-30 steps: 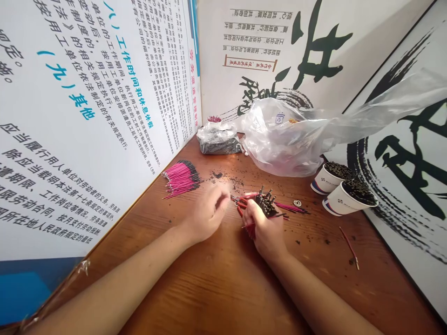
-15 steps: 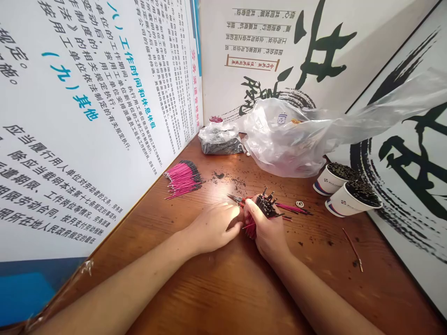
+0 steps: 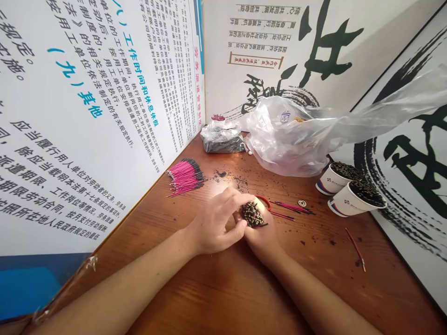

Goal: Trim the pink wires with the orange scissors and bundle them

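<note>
My right hand is wrapped round a bundle of wires with black sleeves, their metal-tipped ends turned toward me. Thumb and forefinger of my left hand close on the near end of that bundle from the left. Behind the right hand shows the red handle of a pair of pliers; the rest of the tool is hidden. A few loose pink wires with black ends lie on the table just beyond my right hand.
A fanned pile of pink wires lies at the left. Two paper cups full of dark pieces stand at the right. Plastic bags sit at the back. A single wire and a small pale ring rest on the table.
The bundle has turned so its black ends face me instead of pointing up and right. My left hand's fingers have opened out and moved right, onto the bundle's end. The pliers' tips are now hidden.
</note>
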Demonstrator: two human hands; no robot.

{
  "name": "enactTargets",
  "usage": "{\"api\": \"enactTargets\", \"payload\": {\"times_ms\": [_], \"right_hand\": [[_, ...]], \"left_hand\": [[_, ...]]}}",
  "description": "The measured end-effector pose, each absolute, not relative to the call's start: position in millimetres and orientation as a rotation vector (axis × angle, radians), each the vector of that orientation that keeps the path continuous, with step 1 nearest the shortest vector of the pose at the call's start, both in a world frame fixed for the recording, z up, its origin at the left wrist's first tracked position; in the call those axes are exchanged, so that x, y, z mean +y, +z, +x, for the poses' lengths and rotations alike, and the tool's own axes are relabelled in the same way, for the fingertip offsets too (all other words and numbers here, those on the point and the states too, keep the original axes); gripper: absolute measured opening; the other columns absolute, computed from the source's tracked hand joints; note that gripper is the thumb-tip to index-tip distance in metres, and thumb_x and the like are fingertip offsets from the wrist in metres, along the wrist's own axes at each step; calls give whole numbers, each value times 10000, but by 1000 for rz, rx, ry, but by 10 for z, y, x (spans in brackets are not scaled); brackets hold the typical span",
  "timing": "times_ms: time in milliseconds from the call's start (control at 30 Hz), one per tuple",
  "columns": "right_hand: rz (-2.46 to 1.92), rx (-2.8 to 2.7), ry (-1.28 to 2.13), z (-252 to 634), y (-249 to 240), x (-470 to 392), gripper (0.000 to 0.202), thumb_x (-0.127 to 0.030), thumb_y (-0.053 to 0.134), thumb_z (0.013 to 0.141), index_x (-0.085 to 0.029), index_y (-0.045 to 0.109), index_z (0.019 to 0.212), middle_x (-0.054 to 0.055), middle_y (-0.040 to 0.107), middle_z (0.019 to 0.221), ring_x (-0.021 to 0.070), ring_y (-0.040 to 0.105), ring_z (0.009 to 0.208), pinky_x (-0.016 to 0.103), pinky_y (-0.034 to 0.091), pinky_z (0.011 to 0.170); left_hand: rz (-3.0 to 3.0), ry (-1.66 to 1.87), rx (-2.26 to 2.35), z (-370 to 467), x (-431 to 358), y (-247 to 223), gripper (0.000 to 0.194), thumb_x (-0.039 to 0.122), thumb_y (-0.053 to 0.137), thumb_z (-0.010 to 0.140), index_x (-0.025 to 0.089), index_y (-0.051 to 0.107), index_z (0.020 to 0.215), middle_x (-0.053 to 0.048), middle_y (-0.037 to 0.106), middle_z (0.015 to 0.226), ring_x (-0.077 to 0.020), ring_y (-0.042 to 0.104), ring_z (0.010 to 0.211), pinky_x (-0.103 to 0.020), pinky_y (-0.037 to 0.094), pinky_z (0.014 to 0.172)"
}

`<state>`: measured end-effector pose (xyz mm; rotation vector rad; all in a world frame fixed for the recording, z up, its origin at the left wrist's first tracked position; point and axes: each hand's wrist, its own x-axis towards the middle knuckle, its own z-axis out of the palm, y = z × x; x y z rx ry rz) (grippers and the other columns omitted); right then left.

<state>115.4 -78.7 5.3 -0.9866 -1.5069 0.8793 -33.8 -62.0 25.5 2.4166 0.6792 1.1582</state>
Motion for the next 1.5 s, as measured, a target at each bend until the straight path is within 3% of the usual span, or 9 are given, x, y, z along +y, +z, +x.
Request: {"api": "enactTargets", "payload": {"times_ms": [233,467,700,967,1500], "right_hand": [[-962,-1550,882,1147,58,-783,129,-151,590,751,-208,481,789,-35,541,708,125,502,619,249,423,555],[-934,-1622,933,1149,5,-783,164,-97,582,750,-209,483,815,-34,526,744,120,476,636,240,401,570],[-934,-1658,966,1157,-4,-798,195,-72,592,753,-202,513,875,-19,549,784,137,497,682,256,416,622],[-938,-1689,914,1158,-17,-783,205,-40,562,730,-198,502,846,-28,519,772,124,458,667,248,396,615],[-958,-1734,889,1164,-15,-799,146,-104,569,787,-208,481,839,-18,533,769,139,480,682,260,401,628]], "left_hand": [[2489,1236,686,-317,-642,286,347,152,555,809,172,458,1141,-85,516,1045,-200,519,972,-349,486,861],[2498,1245,849,-303,-660,271,62,119,538,842,167,519,876,-68,495,962,-171,504,862,-326,467,783],[2411,1370,810,-313,-668,267,90,80,496,845,167,519,849,-61,502,899,-178,492,851,-340,454,774],[2452,1282,793,-344,-640,303,93,103,513,814,163,544,878,-65,516,901,-191,495,865,-348,456,786],[2469,1478,883,-304,-713,361,115,64,514,779,175,499,804,-54,500,852,-191,488,830,-342,437,747]]}}
